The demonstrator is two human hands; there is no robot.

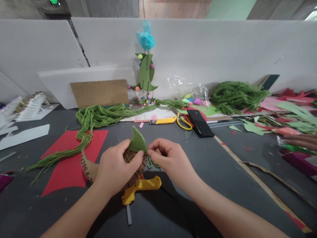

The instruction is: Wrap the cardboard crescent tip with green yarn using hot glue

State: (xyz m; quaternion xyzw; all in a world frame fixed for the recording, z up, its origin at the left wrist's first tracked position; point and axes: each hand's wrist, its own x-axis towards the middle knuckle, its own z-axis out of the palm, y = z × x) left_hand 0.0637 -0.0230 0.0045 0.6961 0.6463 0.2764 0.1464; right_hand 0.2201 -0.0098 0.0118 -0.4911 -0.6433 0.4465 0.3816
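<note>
My left hand [116, 168] is closed around a cardboard cone [135, 155] whose tip is wrapped in green yarn [137, 141]. My right hand [164, 155] pinches a strand of that green yarn right beside the cone. A yellow glue gun [141, 188] lies on the dark table just below both hands. A long hank of green yarn [91, 120] trails across a red sheet [71, 158] to the left.
Farther back lie a yellow utility knife [164, 121], yellow-handled scissors [183, 121] and a black phone [200, 123]. A green felt figure [146, 71] stands against the white boards. A yarn pile [235, 94] and paper scraps fill the right side, where another person's fingers [300, 140] reach in.
</note>
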